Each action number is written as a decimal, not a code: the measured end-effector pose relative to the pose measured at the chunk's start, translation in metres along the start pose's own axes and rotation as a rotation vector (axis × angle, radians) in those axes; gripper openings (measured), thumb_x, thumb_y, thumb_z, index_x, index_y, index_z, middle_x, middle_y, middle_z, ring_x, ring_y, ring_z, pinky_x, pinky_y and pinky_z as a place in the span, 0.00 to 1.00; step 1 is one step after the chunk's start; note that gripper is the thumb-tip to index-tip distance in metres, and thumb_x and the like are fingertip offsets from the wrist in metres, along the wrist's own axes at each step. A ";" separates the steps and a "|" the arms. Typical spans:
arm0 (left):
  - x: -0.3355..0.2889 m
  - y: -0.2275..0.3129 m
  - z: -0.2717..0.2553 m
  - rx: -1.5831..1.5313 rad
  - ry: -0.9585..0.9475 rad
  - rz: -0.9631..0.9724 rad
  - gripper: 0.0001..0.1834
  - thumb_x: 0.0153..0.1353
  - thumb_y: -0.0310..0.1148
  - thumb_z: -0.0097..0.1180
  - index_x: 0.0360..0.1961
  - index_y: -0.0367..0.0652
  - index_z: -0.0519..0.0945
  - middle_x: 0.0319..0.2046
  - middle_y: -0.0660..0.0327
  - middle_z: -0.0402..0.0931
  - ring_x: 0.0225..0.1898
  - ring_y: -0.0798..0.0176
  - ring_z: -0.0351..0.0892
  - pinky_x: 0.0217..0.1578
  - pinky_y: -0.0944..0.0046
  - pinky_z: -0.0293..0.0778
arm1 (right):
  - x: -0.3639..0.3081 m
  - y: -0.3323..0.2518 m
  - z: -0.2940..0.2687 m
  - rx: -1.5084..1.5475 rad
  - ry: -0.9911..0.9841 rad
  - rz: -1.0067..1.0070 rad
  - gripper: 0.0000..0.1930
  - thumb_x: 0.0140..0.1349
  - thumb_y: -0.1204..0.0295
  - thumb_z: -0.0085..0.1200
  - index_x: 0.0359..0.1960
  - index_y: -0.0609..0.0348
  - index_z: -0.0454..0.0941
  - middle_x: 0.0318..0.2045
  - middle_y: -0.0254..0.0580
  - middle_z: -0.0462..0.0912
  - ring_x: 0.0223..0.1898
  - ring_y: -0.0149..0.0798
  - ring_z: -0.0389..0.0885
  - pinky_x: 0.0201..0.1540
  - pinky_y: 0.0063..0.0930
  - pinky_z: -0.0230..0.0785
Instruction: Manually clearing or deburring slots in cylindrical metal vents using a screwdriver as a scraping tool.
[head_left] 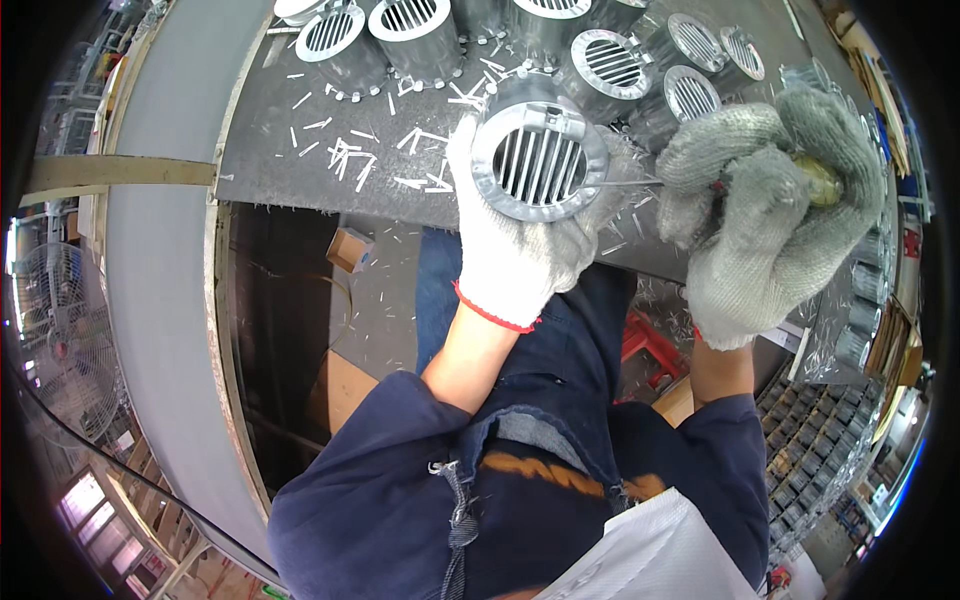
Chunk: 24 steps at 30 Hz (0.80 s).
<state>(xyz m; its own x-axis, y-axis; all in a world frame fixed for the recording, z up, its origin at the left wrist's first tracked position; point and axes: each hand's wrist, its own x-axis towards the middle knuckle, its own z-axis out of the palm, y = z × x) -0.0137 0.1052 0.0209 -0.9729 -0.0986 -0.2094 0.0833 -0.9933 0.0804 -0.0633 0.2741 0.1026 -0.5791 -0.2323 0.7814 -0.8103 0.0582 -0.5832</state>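
At the near edge of the dark worktop (265, 175), my left grip (520, 235), gloved in white knit with a red cuff edge, grasps a grated cylinder (541, 165). The cylinder's grate faces up toward me, hinge-like tab at the far side of the ring; my fingers wrap the body below the ring. My right grip (775, 190), in a greyer knit glove, is closed around a thin-shafted tool (630, 183) with a translucent yellow handle. The shaft points left and crosses the right side of the ring, its end at the slats; I cannot tell whether it makes contact.

Further cylinders (610, 65) of similar form stand along the far side of the worktop. Pale slivers (350, 158) lie scattered left of the held part. A small open carton (350, 250) sits below, to the left of my legs. A caged fan (65, 345) stands at far left.
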 end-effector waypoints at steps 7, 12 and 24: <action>-0.010 -0.001 0.011 -0.129 0.028 -0.004 0.23 0.76 0.53 0.50 0.55 0.48 0.82 0.50 0.60 0.85 0.53 0.57 0.84 0.58 0.55 0.80 | -0.010 0.013 0.007 -0.084 0.165 0.047 0.26 0.80 0.60 0.51 0.70 0.62 0.61 0.61 0.48 0.75 0.57 0.38 0.83 0.55 0.29 0.86; -0.006 0.000 0.011 -0.027 0.020 0.045 0.23 0.76 0.54 0.48 0.55 0.47 0.81 0.50 0.59 0.85 0.53 0.57 0.84 0.58 0.55 0.80 | -0.008 0.003 -0.001 -0.453 0.105 0.048 0.28 0.78 0.60 0.53 0.69 0.65 0.61 0.62 0.51 0.75 0.57 0.40 0.83 0.56 0.31 0.85; -0.006 -0.002 0.008 -0.113 -0.102 0.023 0.28 0.77 0.58 0.42 0.54 0.45 0.80 0.50 0.59 0.84 0.53 0.56 0.83 0.58 0.55 0.80 | -0.015 0.009 -0.007 -0.697 -0.029 -0.060 0.46 0.66 0.62 0.69 0.75 0.70 0.52 0.63 0.55 0.72 0.59 0.48 0.83 0.58 0.38 0.84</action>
<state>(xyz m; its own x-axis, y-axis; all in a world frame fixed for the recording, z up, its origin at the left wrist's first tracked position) -0.0100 0.1080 0.0302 -0.9868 -0.1203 -0.1086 0.1240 -0.9919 -0.0274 -0.0627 0.2854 0.0870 -0.5369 -0.2798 0.7959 -0.7152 0.6513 -0.2535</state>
